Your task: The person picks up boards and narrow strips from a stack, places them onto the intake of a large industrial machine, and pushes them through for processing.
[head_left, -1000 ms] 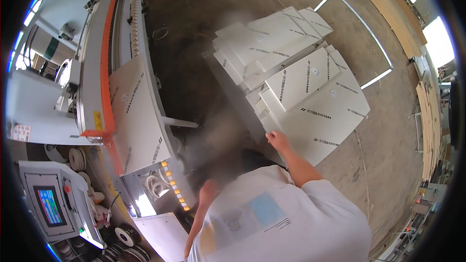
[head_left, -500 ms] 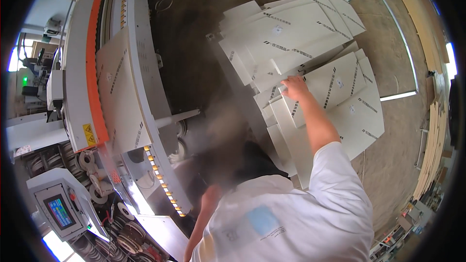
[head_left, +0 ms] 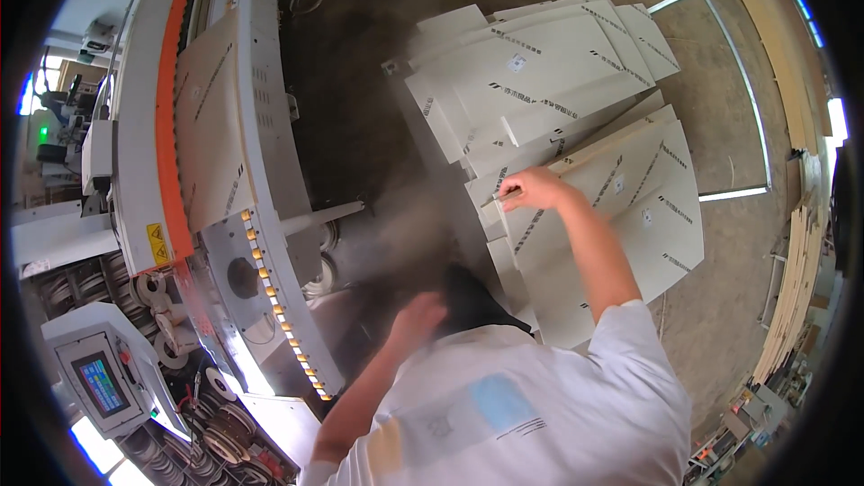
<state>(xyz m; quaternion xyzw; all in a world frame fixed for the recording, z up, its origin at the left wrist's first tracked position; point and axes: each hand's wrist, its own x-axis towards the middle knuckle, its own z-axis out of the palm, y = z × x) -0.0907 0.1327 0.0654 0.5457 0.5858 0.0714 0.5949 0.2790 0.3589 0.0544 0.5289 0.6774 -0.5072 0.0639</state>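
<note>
My right hand (head_left: pixel 535 189) is closed on the near left corner of a white board (head_left: pixel 634 157) on the nearer pile, its thumb and fingers pinching the edge. Dark printed marks run across the board's face, and other boards show under and beside it. Blurred by motion, my left hand (head_left: pixel 419 317) is in front of my body, close to my dark trousers. It touches no board that I can see, and its finger shape is not sharp.
Behind the nearer pile lies another pile of white boards (head_left: pixel 558 58). On the left stands a long machine with an orange stripe (head_left: pixel 171 126), a panel (head_left: pixel 209 108) lying along it. A row of yellow rollers (head_left: pixel 279 313) edges it. A control screen (head_left: pixel 101 384) stands at lower left.
My right hand has come nearer and slightly left, closing on the board's corner. My left hand has moved up and right. The panel on the machine has slid away from me.
</note>
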